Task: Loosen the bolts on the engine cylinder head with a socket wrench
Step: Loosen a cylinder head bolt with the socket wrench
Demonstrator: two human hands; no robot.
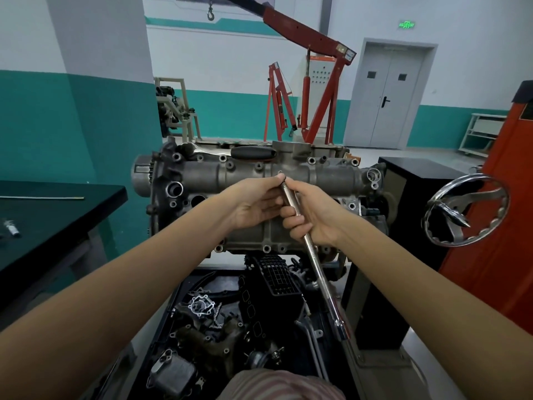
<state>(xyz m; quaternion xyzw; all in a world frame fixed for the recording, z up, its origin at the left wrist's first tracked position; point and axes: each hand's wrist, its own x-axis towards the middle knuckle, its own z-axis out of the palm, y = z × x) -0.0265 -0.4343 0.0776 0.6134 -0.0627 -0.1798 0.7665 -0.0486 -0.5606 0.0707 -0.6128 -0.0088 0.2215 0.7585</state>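
Wrench [300, 223] gripped mid-shaft by my right hand [311, 217]; left fingers [275, 184] pinch its tip—seat squarely on the cylinder head [202, 176] bolt.

Cylinder head [331, 176]: dull grey cast metal, rough and stained. Socket wrench [310, 249]: polished, glossy bright metal shaft. Handwheel [438, 226]: mirror-bright chromed metal. Workbench top [57, 215]: smooth, matt black. Engine crane [302, 27]: red-painted metal. Garment [282, 385]: striped cloth.

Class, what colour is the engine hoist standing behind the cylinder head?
The engine hoist is red, seen in the head view.
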